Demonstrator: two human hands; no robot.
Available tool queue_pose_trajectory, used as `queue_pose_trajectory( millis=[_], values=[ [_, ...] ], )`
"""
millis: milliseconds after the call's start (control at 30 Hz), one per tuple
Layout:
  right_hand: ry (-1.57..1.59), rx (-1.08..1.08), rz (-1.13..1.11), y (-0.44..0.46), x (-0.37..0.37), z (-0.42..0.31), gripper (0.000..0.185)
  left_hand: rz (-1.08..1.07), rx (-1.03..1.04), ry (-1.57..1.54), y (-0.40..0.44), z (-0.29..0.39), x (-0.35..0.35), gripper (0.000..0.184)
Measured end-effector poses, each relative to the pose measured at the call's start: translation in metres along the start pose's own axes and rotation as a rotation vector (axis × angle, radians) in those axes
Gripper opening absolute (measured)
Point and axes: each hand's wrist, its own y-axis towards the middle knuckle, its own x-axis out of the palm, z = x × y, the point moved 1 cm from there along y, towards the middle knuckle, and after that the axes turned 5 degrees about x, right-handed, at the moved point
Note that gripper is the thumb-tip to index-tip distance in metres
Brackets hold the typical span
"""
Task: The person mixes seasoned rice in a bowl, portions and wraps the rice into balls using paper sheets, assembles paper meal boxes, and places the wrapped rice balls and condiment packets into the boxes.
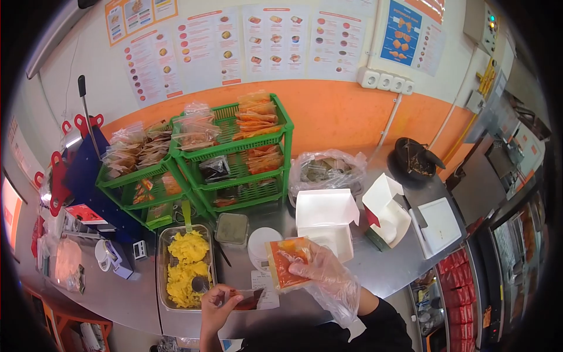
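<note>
My right hand (pixel 319 273), in a clear plastic glove, grips a clear packet of orange-red sauce (pixel 291 274) above the counter. Lower and to the left, my bare left hand (pixel 217 305) pinches a small packet of dark sauce (pixel 251 300) between thumb and fingers. Under the two packets lies a printed paper slip (pixel 265 281), partly covered. Just behind is a round white kitchen scale (pixel 258 243). Beside my left hand stands a metal tray (pixel 160 267) of yellow food (pixel 187 247), with a green-handled utensil and a small round cup in it.
Green tiered baskets (pixel 240 144) full of sauce packets stand against the wall. Open white cardboard boxes (pixel 326 208) sit to the right, with a stone mortar (pixel 413 161) behind. A lidded plastic container (pixel 232 229) is near the scale. A white tray (pixel 437 227) lies at right.
</note>
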Motion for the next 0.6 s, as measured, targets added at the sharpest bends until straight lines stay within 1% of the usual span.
queue_pose_trajectory(
  millis=[100,200,300,400,600],
  values=[
    [-0.048,-0.006,0.012,-0.008,-0.003,0.005,0.045,-0.009,0.002,-0.006,0.001,0.001,0.004,0.014],
    [-0.109,-0.026,-0.01,-0.017,-0.003,0.004,0.038,-0.034,-0.004,-0.008,0.003,0.004,0.009,0.014],
    [-0.176,0.013,0.001,-0.024,-0.003,0.003,0.034,-0.047,-0.011,-0.031,0.004,0.002,0.012,0.014],
    [-0.122,0.037,0.023,-0.036,0.008,-0.008,0.03,-0.059,-0.014,-0.015,0.005,0.001,0.012,0.014],
    [-0.114,0.079,0.037,-0.042,0.01,-0.007,0.024,-0.058,-0.018,-0.025,0.007,0.0,0.012,0.013]
  ],
)
